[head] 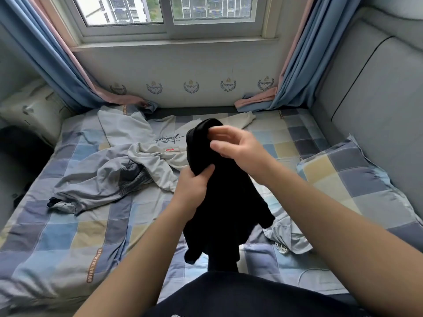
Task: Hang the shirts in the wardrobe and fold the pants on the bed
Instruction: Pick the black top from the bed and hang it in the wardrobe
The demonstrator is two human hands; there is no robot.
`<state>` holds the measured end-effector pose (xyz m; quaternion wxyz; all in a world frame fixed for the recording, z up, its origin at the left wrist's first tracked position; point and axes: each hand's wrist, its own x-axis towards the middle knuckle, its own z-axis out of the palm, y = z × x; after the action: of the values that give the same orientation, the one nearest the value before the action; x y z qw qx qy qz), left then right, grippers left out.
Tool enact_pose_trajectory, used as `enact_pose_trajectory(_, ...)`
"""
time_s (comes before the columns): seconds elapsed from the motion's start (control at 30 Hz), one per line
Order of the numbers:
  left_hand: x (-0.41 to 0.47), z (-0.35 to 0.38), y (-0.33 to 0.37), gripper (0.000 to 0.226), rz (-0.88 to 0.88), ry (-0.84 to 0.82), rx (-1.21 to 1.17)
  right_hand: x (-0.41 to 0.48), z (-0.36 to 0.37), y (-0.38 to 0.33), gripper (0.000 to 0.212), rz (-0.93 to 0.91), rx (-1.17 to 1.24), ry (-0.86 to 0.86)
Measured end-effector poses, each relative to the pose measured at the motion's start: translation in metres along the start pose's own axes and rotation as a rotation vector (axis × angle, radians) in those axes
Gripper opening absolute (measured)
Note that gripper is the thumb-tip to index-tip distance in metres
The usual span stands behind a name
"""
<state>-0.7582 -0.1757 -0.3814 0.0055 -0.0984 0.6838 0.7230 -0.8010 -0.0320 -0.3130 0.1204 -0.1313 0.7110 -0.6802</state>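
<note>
Black garment (229,202): it hangs in the air over the middle of the bed, held up by the hands. Its top is bunched and its lower part falls toward the person's body. Whether it is a shirt or pants, I cannot tell.
Left curtain (57,65): blue and pink, its end lies on the far left corner of the bed.
Bed (68,236): covered with a checked sheet in blue, grey and yellow.
Grey garment (96,179): crumpled on the left half of the bed.
Cream shirt (164,138): it lies behind the grey garment, nearer to the window, with a dark script print. The black garment hides part of it.
Left hand (196,181): fingers and thumb are curled round a fold of the black garment, just below the bunched top.
Right hand (238,149): higher, at the bunched top. The curved fingers touch the cloth, but they are blurred, so I cannot tell if they pinch it.
Light grey garment (288,234): on the bed, right of the black garment and partly under it.
Pillow (357,179): at the right edge of the bed, in the same checked cover, beside the grey padded headboard (377,88).
</note>
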Motion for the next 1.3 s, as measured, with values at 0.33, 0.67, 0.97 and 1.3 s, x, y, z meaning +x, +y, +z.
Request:
enact_pose_trajectory(0.33,0.004,-0.014,0.033,0.013,-0.079,-0.004,-0.203,-0.061,-0.01,0.151,0.012,0.395,-0.477,-0.214)
enact_pose_trajectory(0.67,0.016,-0.029,0.019,0.037,-0.169,-0.06,0.155,-0.059,-0.018,0.117,0.026,0.324,-0.273,0.037)
enact_pose_trajectory(0.97,-0.02,0.005,-0.003,0.041,0.06,-0.164,0.537,-0.049,-0.025,0.033,0.033,0.347,0.207,0.293)
enact_pose_trajectory(1.3,-0.02,0.052,-0.044,0.021,-0.024,-0.163,0.595,-0.041,-0.031,-0.008,0.028,0.265,0.534,0.301)
